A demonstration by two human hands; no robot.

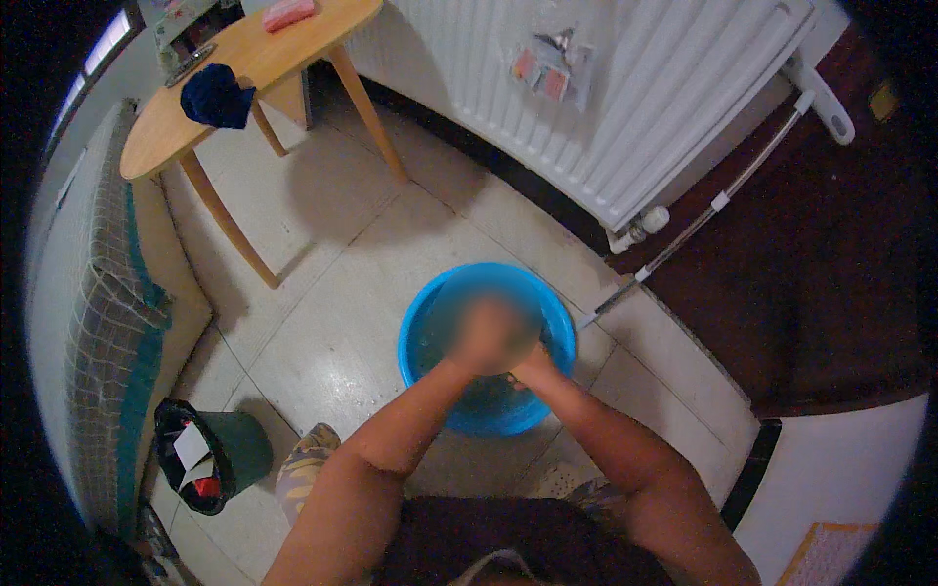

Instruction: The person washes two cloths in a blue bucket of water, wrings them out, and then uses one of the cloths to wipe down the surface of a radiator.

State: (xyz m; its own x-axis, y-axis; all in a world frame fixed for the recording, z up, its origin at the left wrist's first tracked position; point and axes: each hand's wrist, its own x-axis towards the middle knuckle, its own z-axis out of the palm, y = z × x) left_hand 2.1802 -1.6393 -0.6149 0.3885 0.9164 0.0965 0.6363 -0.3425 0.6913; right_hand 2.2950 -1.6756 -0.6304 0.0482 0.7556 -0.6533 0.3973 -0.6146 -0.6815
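Observation:
A round blue plastic basin [404, 351] stands on the tiled floor in front of me, with what looks like dark water in it. Both my arms reach down over its near side. My left hand [473, 351] is over the middle of the basin, mostly hidden by a round blurred patch. Close beside it on the right is my right hand [533, 366], its wrist and part of the fingers showing below the blur. Whether the hands touch or hold anything cannot be told.
A wooden table [157, 143] bears a dark blue cloth [216, 95] and a pink item [289, 13]. A lined waste bin [245, 447] stands at lower left, near a covered sofa or bed [110, 351]. A white radiator [469, 66] and a metal pole [678, 245] are at right.

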